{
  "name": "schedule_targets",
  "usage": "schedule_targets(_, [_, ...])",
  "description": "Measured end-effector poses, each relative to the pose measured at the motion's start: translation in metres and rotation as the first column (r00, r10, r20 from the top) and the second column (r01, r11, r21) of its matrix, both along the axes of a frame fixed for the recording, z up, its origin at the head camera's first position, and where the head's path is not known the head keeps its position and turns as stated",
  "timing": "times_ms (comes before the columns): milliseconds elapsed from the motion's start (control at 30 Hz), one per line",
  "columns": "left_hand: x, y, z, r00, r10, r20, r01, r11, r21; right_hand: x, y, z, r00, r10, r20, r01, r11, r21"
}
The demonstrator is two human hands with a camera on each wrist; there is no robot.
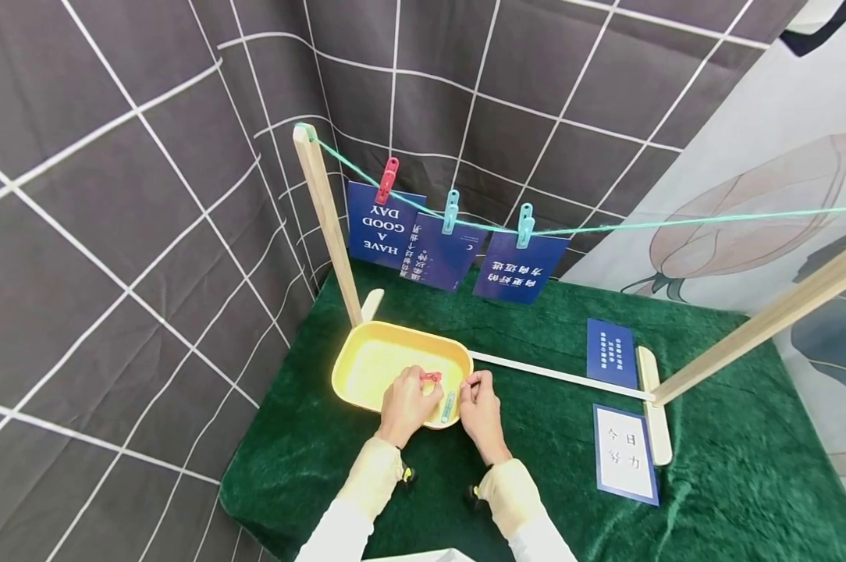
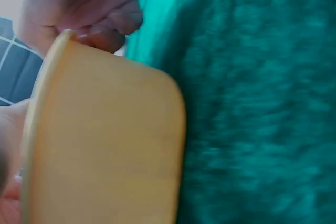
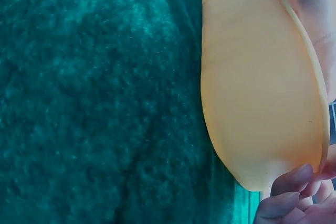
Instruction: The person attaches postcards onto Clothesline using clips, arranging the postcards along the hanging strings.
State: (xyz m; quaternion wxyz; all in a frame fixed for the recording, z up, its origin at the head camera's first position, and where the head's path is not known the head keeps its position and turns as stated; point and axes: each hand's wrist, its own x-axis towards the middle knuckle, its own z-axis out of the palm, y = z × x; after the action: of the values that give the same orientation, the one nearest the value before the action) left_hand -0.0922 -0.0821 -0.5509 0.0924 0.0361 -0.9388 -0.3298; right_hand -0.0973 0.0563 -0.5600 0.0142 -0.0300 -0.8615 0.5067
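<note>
A yellow basin (image 1: 367,336) stands on the green cloth. Above its inside, my left hand (image 1: 405,406) pinches a small red clothespin (image 1: 431,377) between thumb and fingers. A pale teal clothespin (image 1: 448,407) lies at the basin's right end, between the two hands. My right hand (image 1: 482,414) is at the basin's right rim, with curled fingers gripping the edge. In the right wrist view its fingers (image 3: 294,182) overlap the basin's outer wall (image 3: 257,77). The left wrist view shows the basin's side (image 2: 110,129), with the right hand (image 2: 100,14) beyond its corner.
A teal line (image 1: 620,226) runs between wooden posts (image 1: 332,226). Three blue cards hang from it by a red clothespin (image 1: 387,180) and two blue ones (image 1: 451,212). A blue card (image 1: 611,353) and a white card (image 1: 627,453) lie by the right post's foot (image 1: 662,437).
</note>
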Motion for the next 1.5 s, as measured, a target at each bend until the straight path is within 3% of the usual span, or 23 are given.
schedule_targets(133, [0.002, 0.0, -0.006, 0.997, 0.042, -0.066, -0.043, 0.999, -0.016, 0.0, -0.003, -0.001, 1.0, -0.022, 0.005, 0.022, 1.0, -0.007])
schedule_targets(367, [-0.001, -0.002, -0.006, 0.989, 0.112, -0.1, -0.1, 0.988, 0.116, 0.005, 0.006, -0.004, 0.992, -0.094, -0.085, 0.092, 0.995, -0.026])
schedule_targets(433, [-0.001, -0.002, -0.005, 0.987, 0.123, -0.1, -0.107, 0.983, 0.15, 0.008, 0.016, -0.006, 0.981, -0.114, -0.154, 0.114, 0.993, -0.009])
schedule_targets(567, [0.001, -0.003, -0.003, 0.987, 0.135, -0.083, -0.118, 0.976, 0.182, 0.017, 0.043, -0.012, 0.939, -0.161, -0.304, 0.19, 0.979, 0.07])
schedule_targets(667, [0.003, -0.004, -0.002, 0.988, 0.136, -0.068, -0.124, 0.978, 0.169, 0.027, 0.065, -0.018, 0.924, -0.187, -0.334, 0.243, 0.96, 0.137])
schedule_targets(800, [0.004, -0.005, -0.002, 0.992, 0.12, -0.036, -0.113, 0.983, 0.148, 0.039, 0.093, -0.024, 0.924, -0.249, -0.291, 0.315, 0.926, 0.209])
schedule_targets(967, [0.004, -0.003, -0.003, 0.997, 0.079, 0.014, -0.081, 0.987, 0.137, 0.048, 0.127, -0.024, 0.906, -0.369, -0.207, 0.416, 0.865, 0.281])
schedule_targets(1133, [0.004, -0.004, -0.003, 0.997, 0.067, 0.04, -0.072, 0.988, 0.139, 0.05, 0.153, -0.013, 0.896, -0.441, -0.052, 0.433, 0.842, 0.322])
schedule_targets(1267, [0.003, -0.007, -0.002, 1.0, 0.008, -0.031, -0.001, 0.973, 0.232, 0.052, 0.164, -0.007, 0.888, -0.459, 0.017, 0.43, 0.844, 0.32])
schedule_targets(1400, [0.004, -0.012, -0.003, 0.99, -0.073, -0.123, 0.11, 0.94, 0.324, 0.055, 0.17, -0.002, 0.878, -0.478, 0.018, 0.448, 0.835, 0.319])
schedule_targets(1500, [0.005, -0.014, -0.005, 0.984, -0.088, -0.153, 0.137, 0.929, 0.344, 0.056, 0.175, 0.001, 0.869, -0.494, 0.02, 0.461, 0.824, 0.33])
